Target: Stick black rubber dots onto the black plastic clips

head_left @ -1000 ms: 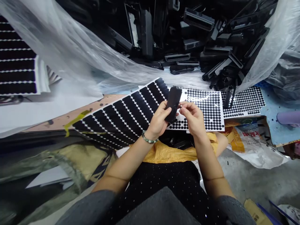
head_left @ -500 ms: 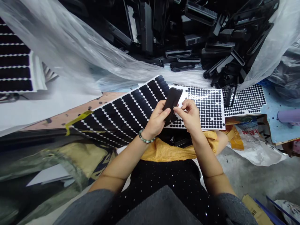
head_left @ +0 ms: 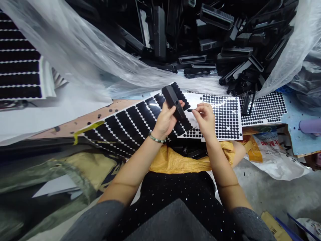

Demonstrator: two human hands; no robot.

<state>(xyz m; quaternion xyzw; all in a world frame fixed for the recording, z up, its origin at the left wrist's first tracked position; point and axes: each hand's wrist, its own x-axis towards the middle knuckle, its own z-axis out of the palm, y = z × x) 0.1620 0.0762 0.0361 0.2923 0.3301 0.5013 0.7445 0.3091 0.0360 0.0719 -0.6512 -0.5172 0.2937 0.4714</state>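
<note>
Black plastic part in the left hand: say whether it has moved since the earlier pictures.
Yes. The black plastic part has shifted left, away from the white sheet of black dots, and now lies tilted.

casing: black plastic casing [head_left: 173, 102], tilted, gripped in the left hand [head_left: 164, 122]
pad: small black pad [head_left: 190, 110], pinched in the right hand [head_left: 205, 120]

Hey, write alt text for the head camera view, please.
Two bare hands work above sheets of black dot stickers: the left hand holds a black plastic part, and the right hand pinches a small black piece. Beyond lies a heap of black plastic parts beside clear plastic sheeting.
</note>
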